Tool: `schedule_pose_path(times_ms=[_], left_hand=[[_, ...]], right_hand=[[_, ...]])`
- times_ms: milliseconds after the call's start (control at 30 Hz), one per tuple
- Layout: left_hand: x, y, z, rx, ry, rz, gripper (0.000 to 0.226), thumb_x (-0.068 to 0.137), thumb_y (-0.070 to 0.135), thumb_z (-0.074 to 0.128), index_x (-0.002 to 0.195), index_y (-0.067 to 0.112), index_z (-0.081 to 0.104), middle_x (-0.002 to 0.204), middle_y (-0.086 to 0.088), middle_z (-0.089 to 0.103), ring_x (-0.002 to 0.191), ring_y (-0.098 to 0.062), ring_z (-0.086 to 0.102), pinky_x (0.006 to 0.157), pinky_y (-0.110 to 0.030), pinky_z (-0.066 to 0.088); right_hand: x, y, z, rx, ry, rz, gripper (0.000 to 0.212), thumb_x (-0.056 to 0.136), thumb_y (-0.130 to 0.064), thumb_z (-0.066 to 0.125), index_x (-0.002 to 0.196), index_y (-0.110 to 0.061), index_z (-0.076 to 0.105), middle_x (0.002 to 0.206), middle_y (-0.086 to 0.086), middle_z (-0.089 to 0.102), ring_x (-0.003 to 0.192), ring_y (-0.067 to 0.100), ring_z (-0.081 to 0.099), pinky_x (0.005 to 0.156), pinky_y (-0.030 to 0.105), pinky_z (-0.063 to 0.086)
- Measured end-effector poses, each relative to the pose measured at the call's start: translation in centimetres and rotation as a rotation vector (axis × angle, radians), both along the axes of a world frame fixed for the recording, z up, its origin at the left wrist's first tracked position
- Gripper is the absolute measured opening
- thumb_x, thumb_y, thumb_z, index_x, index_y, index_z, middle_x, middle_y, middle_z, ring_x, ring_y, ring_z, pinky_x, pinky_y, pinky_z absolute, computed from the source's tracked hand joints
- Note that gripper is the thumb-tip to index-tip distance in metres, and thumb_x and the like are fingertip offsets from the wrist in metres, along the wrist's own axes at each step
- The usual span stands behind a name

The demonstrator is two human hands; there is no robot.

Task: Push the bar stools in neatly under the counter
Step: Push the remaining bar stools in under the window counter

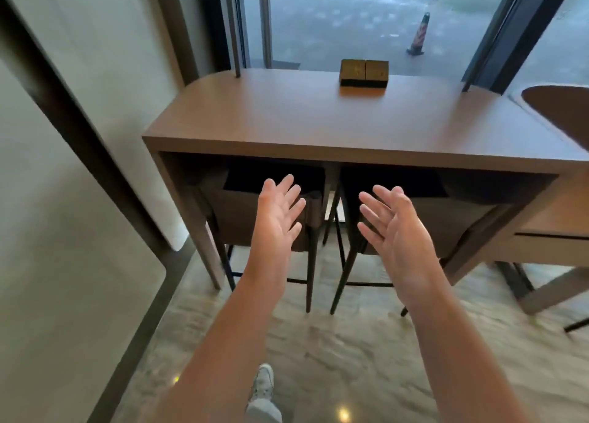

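Observation:
Two brown bar stools sit side by side under the wooden counter (318, 126), their seats tucked beneath its top. The left stool (236, 221) is behind my left hand (279, 212). The right stool (452, 221) is behind my right hand (393, 221). Both hands are held out in front of the stools with palms turned inward and fingers spread, holding nothing. Whether they touch the stool backs I cannot tell. Dark thin stool legs stand on the marble floor.
A small wooden box (364, 72) stands at the back of the counter by the window. A white wall panel (79, 167) runs along the left. Another table (554, 231) and a chair back (561, 110) are at the right. My shoe (263, 382) is on the floor below.

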State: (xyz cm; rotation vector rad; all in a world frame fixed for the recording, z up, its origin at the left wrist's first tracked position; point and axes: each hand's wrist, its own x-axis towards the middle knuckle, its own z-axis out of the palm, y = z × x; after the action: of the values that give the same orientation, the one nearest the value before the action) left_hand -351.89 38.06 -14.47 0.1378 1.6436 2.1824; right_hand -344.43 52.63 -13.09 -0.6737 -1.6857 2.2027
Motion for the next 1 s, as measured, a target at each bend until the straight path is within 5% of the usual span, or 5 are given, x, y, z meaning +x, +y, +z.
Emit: schedule_pose_path(times_ms=[500, 1000], left_hand=[[-15.8, -2.1, -2.0, 0.021, -0.062, -0.159, 0.059, 0.106, 0.052, 0.014, 0.154, 0.026, 0.037, 0.160, 0.001, 0.040, 0.144, -0.016, 0.041, 0.122, -0.042, 0.024], [-20.0, -0.2, -5.1, -0.025, -0.121, -0.212, 0.059, 0.104, 0.057, 0.015, 0.151, 0.031, 0.040, 0.158, 0.004, 0.042, 0.142, -0.013, 0.042, 0.124, -0.043, 0.023]], right_hand=[[-13.9, -3.6, -0.9, 0.011, -0.090, -0.146, 0.049, 0.104, -0.041, 0.038, 0.149, -0.021, 0.043, 0.144, -0.002, 0.056, 0.136, 0.014, 0.048, 0.118, 0.042, 0.035], [-18.8, -1.3, -2.7, -0.017, -0.231, -0.163, 0.049, 0.104, -0.033, 0.043, 0.150, -0.017, 0.042, 0.149, 0.002, 0.051, 0.139, 0.017, 0.045, 0.119, 0.042, 0.035]])
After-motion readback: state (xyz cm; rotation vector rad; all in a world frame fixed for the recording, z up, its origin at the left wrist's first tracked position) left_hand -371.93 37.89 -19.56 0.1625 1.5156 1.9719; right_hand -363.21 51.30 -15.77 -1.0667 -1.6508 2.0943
